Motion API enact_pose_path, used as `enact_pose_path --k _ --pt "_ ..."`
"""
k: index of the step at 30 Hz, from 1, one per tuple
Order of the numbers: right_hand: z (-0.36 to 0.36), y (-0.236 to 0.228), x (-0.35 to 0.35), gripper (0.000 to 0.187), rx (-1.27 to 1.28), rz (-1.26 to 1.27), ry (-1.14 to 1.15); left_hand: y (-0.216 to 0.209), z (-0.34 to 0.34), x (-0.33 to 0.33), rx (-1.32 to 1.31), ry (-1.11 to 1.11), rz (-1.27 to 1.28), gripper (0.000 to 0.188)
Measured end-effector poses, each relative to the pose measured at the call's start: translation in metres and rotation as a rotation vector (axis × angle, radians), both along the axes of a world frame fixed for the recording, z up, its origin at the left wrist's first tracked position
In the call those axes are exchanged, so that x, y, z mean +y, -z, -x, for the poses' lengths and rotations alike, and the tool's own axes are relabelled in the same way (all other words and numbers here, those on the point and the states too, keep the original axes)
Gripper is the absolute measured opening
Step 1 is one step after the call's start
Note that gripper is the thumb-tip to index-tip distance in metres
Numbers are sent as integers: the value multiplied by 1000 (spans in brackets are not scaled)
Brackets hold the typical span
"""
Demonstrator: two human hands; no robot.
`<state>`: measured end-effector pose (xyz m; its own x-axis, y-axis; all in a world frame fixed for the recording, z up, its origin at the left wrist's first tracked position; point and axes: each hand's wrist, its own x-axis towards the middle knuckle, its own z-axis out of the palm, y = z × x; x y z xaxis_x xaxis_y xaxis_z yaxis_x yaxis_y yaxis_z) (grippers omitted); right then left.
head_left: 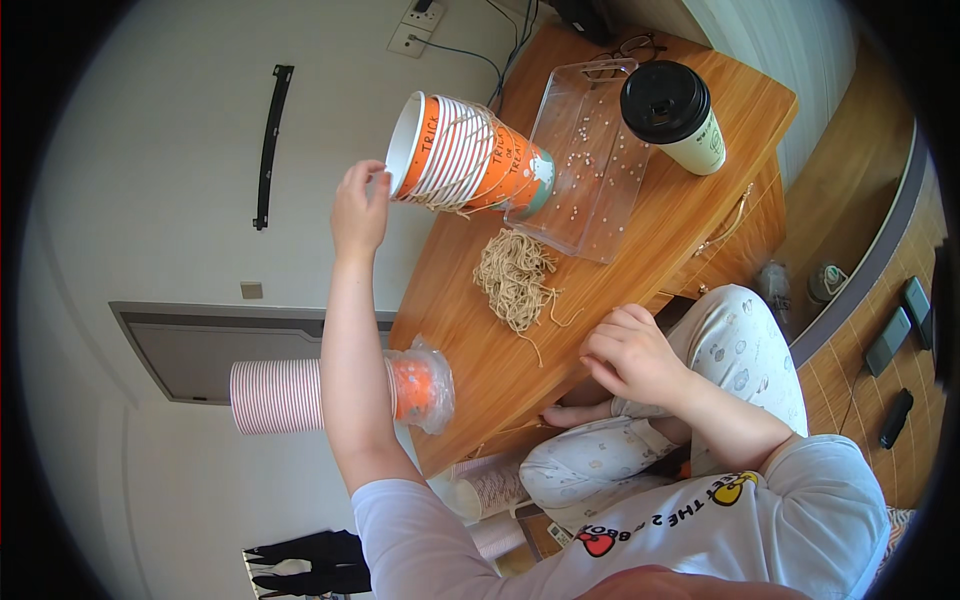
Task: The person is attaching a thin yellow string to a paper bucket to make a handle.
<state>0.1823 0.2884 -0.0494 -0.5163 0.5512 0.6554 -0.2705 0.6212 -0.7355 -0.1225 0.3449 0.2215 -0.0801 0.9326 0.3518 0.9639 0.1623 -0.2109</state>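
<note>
My left hand [360, 208] reaches out to the rim of a stack of paper cups [520, 172], its fingers bent in against the edge. These cups are orange with striped sides and a green base, and strands of beige yarn wrap round them. Their base overlaps the clear tray; I cannot tell whether it stands in it. A loose heap of beige yarn [513, 279] lies on the wooden table, one loose end trailing off. Beside the table's near edge, my right hand [632, 355] has its fingers curled together, with nothing visible in them.
The clear tray [592, 228] holds scattered small pale beads. A lidded drink cup [693, 142] stands beside it, with glasses [640, 46] behind. Another tall cup stack [278, 397], partly plastic-wrapped, stands at the table's edge behind my left forearm. Cables [470, 58] hang at the wall.
</note>
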Motion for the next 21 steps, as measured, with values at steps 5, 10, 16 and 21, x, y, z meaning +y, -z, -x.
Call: enact_pose_path --k 5,10,16,21 --pt "0 -3 -2 8 3 -11 -5 0 17 18 -498 -233 -31 68" --pt "-2 -3 1 8 -11 6 -18 5 8 33 -821 -289 145 95" --pt "0 -1 1 8 -5 -2 -16 8 3 42 -852 -345 248 102" --pt "0 -3 1 8 17 15 -16 7 -2 46 -815 -389 303 107"
